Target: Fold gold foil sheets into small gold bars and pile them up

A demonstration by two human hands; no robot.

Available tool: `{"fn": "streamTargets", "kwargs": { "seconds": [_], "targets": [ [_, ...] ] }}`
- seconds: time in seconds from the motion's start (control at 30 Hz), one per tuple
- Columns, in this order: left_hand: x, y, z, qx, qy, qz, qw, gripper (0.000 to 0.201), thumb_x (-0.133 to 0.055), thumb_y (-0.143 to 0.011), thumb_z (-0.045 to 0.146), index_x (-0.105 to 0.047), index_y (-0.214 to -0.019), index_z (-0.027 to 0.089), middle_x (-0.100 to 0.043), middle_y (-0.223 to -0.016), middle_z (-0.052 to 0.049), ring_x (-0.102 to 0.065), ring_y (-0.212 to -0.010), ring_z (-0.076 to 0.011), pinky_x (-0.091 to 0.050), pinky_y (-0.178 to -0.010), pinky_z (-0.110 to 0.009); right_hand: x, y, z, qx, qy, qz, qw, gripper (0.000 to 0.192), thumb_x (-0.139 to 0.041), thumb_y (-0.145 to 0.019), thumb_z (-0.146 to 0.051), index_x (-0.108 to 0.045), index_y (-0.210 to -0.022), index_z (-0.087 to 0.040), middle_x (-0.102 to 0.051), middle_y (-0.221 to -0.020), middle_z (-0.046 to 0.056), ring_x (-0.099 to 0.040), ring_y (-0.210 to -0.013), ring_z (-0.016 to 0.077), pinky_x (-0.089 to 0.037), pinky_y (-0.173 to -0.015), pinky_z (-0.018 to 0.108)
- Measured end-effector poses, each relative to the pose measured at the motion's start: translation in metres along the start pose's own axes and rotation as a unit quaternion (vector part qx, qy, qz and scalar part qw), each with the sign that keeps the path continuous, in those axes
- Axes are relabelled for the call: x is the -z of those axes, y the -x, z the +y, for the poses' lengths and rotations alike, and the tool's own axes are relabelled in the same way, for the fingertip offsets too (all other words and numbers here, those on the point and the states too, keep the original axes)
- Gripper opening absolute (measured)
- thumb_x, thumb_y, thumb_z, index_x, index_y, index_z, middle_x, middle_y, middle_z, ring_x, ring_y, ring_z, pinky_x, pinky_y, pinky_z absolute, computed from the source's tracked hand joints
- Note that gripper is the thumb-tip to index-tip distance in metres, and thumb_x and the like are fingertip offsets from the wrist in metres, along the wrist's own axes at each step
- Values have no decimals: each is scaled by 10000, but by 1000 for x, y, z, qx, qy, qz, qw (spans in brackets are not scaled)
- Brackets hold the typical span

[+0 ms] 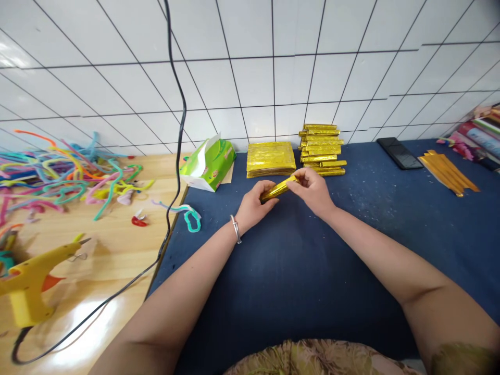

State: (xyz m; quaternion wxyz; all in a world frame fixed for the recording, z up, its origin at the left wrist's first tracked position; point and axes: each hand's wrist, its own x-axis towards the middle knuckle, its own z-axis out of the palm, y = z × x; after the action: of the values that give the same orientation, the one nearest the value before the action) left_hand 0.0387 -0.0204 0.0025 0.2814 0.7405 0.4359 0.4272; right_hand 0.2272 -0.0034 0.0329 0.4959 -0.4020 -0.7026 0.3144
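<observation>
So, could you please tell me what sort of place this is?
Probably a craft workbench: a yellow glue gun, a heap of coloured pipe cleaners, and stacked gold foil sheets on a blue cloth-covered table.

Head view: looks forward-down, close over blue mat (351, 250), tiled wall (273, 78) behind.

Both hands meet over a dark blue cloth (312, 271). The left hand (253, 205) and the right hand (312, 190) pinch a folded gold foil strip (278, 189) between their fingers, each gripping one end. A silver bangle (236, 229) circles the left wrist. Behind them, against the white tiled wall (250, 62), lie a flat stack of gold foil sheets (270, 159) and a pile of folded gold strips (322, 149). A green tissue box (209, 164) stands to the left. On the wooden table (117, 250) are coloured pipe cleaners (66, 177) and a yellow glue gun (33, 278). A black phone (399, 153) lies far right.
</observation>
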Motion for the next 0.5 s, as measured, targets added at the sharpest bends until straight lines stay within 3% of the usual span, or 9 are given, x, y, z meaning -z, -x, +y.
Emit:
{"fn": "streamTargets", "kwargs": {
  "seconds": [0.13,0.23,0.37,0.5],
  "targets": [
    [3,-3,-11,22,22,61,998,323,-668,-763,248,-558,-1062,194,-610,-974,-23,-587,-829,-127,-492,-776,-278,8,-10,35,-117,-128,-18,985,317,-667,-752,-447,-553,-910,-197,-572,-770,-13,-535,-653,102,-459,-587,238],
    [4,-3,-12,29,69,81,994,323,-687,-759,298,-573,-1040,190,-611,-929,-22,-583,-768,-120,-500,-716,-264,10,-11,44,-137,-140,-50,979,345,-668,-747,-462,-562,-937,-195,-588,-782,-8,-549,-661,103,-463,-587,235],
    [7,-1,-5,21,66,108,992,302,-706,-749,333,-601,-993,188,-619,-913,-26,-578,-771,-122,-496,-720,-262,7,-8,42,-98,-61,-85,990,326,-626,-786,-455,-582,-982,-198,-614,-837,11,-576,-741,130,-480,-667,271],
    [9,-1,2,9,47,129,991,276,-697,-761,341,-610,-972,185,-621,-878,-22,-562,-737,-111,-486,-695,-249,4,-3,38,-4,89,-121,989,318,-622,-801,-417,-603,-1051,-221,-624,-946,37,-582,-819,162,-478,-750,316]
  ]
}}
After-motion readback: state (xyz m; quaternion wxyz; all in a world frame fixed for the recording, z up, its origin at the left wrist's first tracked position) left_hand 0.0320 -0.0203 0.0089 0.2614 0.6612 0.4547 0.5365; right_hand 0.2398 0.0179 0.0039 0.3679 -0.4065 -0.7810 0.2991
